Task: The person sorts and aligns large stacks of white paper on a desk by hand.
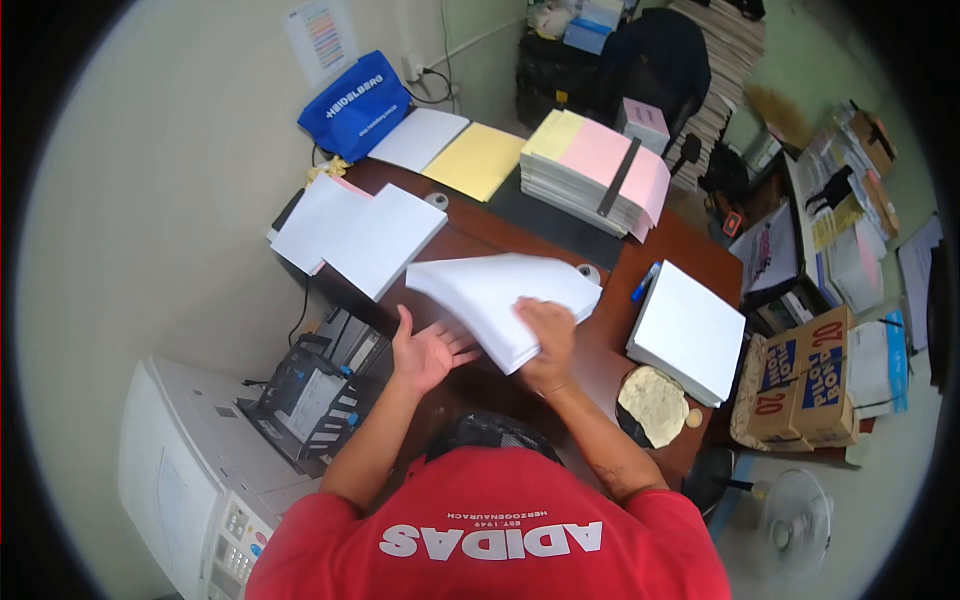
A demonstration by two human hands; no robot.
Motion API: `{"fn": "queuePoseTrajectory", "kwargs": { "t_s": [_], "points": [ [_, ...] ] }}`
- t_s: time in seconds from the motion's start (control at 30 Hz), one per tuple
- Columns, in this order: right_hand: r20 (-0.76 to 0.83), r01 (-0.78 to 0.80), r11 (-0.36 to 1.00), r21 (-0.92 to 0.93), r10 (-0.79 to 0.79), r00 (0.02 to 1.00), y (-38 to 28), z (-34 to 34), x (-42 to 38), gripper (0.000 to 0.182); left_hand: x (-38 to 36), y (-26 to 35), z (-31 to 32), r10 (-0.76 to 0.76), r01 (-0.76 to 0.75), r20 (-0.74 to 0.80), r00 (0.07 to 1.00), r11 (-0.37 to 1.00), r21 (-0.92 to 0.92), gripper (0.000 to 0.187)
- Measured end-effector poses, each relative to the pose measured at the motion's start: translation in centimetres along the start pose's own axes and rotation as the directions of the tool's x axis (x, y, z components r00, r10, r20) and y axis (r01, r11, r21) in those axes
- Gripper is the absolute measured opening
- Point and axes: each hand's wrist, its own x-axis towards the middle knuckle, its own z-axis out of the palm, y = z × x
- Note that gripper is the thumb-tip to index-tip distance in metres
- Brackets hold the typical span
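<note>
A thick white paper stack was lifted, tilted above the brown desk, its near corner gripped, at twelve o'clock from the person.

One head-worn fisheye view looks steeply down from above the person onto the desk, fairly close.

Bare table shows beyond the held white stack, toward the tall pink-topped pile. Left of the stack, spread white sheets crowd the edge; right, a thick white ream blocks passage.
</note>
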Motion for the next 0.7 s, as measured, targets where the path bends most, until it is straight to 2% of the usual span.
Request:
{"fn": "queuePoseTrajectory", "kwargs": {
  "t_s": [0.03,0.07,0.1,0.13,0.17,0.2,0.23,0.27,0.3,0.37,0.4,0.43,0.47,0.5,0.53,0.57,0.63,0.67,0.7],
  "points": [
    [0.138,0.024,0.997,-0.078,-0.013,0.99,0.1,0.5,-2.4,0.046,-0.6,-0.8,0.4,0.013,-0.014,-0.044,0.999,1.0,-0.02,0.107],
    [0.305,0.015,0.998,-0.062,0.004,0.952,1.5,1.8,-5.8,0.052,-0.2,-1.5,-0.2,0.016,-0.016,-0.078,0.997,1.0,-0.003,0.099],
    [0.47,-0.008,0.995,-0.098,0.053,0.881,1.4,2.4,-8.0,0.057,0.5,-2.3,-1.6,0.022,-0.021,-0.112,0.993,1.0,0.013,0.091],
    [0.558,-0.046,0.994,-0.102,0.096,0.824,2.0,3.7,-10.7,0.057,1.9,-3.5,-5.2,0.005,0.079,-0.352,0.936,0.971,0.225,0.064],
    [0.639,-0.08,0.991,-0.106,0.13,0.759,2.6,4.4,-12.5,0.057,2.5,-5.0,-8.2,-0.005,0.087,-0.356,0.934,0.972,0.216,0.064],
    [0.641,-0.082,0.991,-0.109,0.133,0.756,2.3,4.0,-12.3,0.057,2.7,-6.4,-10.8,0.015,0.12,-0.467,0.884,0.958,0.259,0.054],
    [0.65,-0.023,0.996,-0.082,0.071,0.757,1.6,3.3,-11.6,0.054,2.5,-6.7,-11.4,0.041,0.161,-0.569,0.822,0.94,0.3,0.045],
    [0.658,0.029,0.998,-0.059,0.017,0.753,0.8,2.5,-11.1,0.052,2.7,-6.5,-12.1,0.031,0.172,-0.571,0.82,0.939,0.298,0.045],
    [0.665,0.014,0.998,-0.062,0.031,0.747,0.6,1.5,-11.1,0.052,2.5,-6.2,-12.2,0.007,0.189,-0.584,0.812,0.943,0.274,0.042],
    [0.343,-0.221,0.949,-0.225,0.29,0.893,2.5,-0.8,-10.1,0.061,1.6,-4.5,-10.7,0.022,0.178,-0.568,0.823,0.939,0.294,0.041],
    [0.177,-0.5,0.838,-0.216,0.538,0.824,3.9,-1.7,-10.5,0.065,1.2,-3.3,-12.1,-0.019,0.188,-0.527,0.849,0.945,0.268,0.044],
    [0.016,-0.734,0.661,-0.156,0.745,0.667,5.9,-2.7,-11.2,0.073,0.8,-2.0,-13.6,-0.057,0.198,-0.483,0.874,0.949,0.245,0.048],
    [0.217,-0.965,0.257,0.056,0.94,0.263,8.2,-4.6,-11.4,0.078,-0.6,-0.9,-13.0,-0.102,0.225,-0.459,0.883,0.948,0.223,0.05],
    [0.469,-0.956,-0.251,0.152,0.87,-0.154,10.1,-6.1,-11.5,0.085,-1.8,0.3,-12.2,-0.151,0.261,-0.432,0.889,0.943,0.207,0.052],
    [0.678,-0.911,-0.41,0.048,0.683,-0.271,10.7,-6.2,-11.3,0.108,-2.4,1.0,-12.5,-0.165,0.263,-0.404,0.9,0.943,0.202,0.053],
    [0.677,-0.909,-0.413,0.054,0.685,-0.27,10.9,-5.4,-11.4,0.108,-2.4,1.3,-12.8,-0.169,0.269,-0.404,0.899,0.941,0.206,0.053],
    [0.926,-0.849,-0.502,0.166,0.376,-0.041,10.5,-2.7,-10.8,0.117,-2.9,1.9,-12.2,-0.172,0.282,-0.353,0.92,0.915,0.29,0.051],
    [0.928,-0.85,-0.501,0.164,0.37,-0.038,10.8,-1.7,-10.0,0.117,-2.8,2.1,-11.7,-0.165,0.277,-0.356,0.92,0.915,0.292,0.051],
    [0.909,-0.857,-0.48,0.188,0.416,-0.033,11.4,-0.6,-9.0,0.097,-2.3,2.1,-10.7,-0.114,0.31,-0.393,0.912,0.82,0.481,0.048]
  ]
}}
